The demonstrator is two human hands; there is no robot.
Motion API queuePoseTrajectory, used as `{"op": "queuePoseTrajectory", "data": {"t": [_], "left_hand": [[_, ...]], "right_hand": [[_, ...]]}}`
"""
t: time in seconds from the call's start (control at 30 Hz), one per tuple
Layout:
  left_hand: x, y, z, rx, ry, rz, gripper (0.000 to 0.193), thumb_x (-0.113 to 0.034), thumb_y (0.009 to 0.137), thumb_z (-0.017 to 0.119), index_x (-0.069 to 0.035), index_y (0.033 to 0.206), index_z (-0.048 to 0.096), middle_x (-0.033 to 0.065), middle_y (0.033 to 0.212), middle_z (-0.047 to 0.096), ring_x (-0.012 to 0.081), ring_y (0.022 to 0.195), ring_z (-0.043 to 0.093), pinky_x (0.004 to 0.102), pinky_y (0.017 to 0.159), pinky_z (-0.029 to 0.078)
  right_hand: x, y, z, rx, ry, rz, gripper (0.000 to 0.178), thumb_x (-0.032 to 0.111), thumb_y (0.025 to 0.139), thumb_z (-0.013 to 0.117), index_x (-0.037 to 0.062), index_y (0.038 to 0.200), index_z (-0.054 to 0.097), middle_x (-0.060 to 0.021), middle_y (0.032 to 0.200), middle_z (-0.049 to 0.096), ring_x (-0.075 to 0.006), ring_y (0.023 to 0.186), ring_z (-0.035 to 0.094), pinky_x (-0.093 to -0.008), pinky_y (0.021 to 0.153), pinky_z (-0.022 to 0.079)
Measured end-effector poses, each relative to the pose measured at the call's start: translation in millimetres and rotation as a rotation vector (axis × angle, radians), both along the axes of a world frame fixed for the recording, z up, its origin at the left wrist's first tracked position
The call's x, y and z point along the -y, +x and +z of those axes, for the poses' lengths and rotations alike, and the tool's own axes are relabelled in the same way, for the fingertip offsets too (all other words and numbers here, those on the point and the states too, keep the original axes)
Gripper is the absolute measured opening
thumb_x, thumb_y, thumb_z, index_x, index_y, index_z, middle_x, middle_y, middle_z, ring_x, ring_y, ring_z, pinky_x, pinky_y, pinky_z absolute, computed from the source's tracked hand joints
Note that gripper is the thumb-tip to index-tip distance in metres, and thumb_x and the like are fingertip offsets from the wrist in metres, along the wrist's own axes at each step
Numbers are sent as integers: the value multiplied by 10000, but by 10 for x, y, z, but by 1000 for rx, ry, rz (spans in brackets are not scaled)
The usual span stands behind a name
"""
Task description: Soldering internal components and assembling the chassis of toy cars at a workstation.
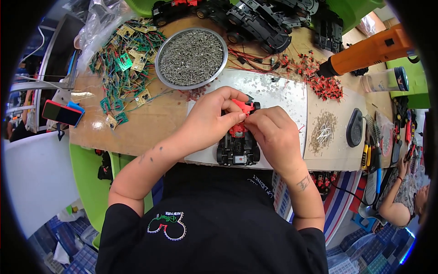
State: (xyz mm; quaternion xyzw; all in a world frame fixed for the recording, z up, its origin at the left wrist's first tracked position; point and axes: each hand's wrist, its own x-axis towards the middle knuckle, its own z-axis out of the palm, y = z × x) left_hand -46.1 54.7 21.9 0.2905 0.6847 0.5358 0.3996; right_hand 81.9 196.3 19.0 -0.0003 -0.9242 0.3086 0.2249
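From where I stand, the toy car chassis (238, 148) lies lengthwise at the near edge of a smooth white board (285, 98) on the tabletop (89, 137), right in front of the worker. It is matte black plastic, boxy, with chunky wheels, and a glossy red plastic part (238, 131) runs along its middle. The left hand (212, 116) arches over the far end, fingers curled and thumb bent in against the red part; I cannot tell how firmly they clamp it. The right hand (276, 130) comes in from the other side, thumb and fingertips drawn together at the red part's edge, whatever sits between them hidden from me.

Beyond the hands, a round, shiny metal bowl (158, 68) brims with tiny grey metal pieces (191, 57), gritty as gravel. To its left sprawls a tangle of flat green and tan circuit boards (123, 62) with thin wires. Hard-edged black chassis (260, 27) are heaped at the back. On the right, an orange tool (374, 51) with a dark nozzle slants above a loose pile of small red parts (326, 87), near a clear cylindrical jar (381, 81) lying on its side and a flattish black oval object (354, 128).
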Motion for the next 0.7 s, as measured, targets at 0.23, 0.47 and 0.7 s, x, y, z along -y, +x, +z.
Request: {"op": "queuePoseTrajectory", "data": {"t": [0.23, 0.47, 0.7], "left_hand": [[-13, -45, 66, 18, -70, -66, 323, -43, 900, 639, 42, 1200, 558, 49, 896, 697, 85, 865, 623, 239, 836, 483], [-29, 31, 6, -280, -33, -103, 169, -122, 852, 691, -15, 982, 703, 101, 771, 702, 183, 741, 665, 308, 693, 502], [-168, 90, -112, -451, -15, 37, 192, -193, 884, 662, -5, 853, 648, 103, 683, 662, 281, 624, 625, 408, 631, 463]], "right_hand": [[-59, 2, 27, 47, 99, 66, 192, 34, 744, 702, 64, 902, 598, -65, 863, 611, -269, 767, 584, -372, 665, 501], [-80, -12, 92, 172, -491, -143, 108, 79, 859, 678, 24, 896, 593, -89, 850, 628, -266, 764, 624, -348, 678, 504], [-859, -374, -133, 292, -55, -583, 176, 193, 905, 654, 30, 960, 694, -158, 872, 708, -307, 819, 684, -375, 732, 524]]}}
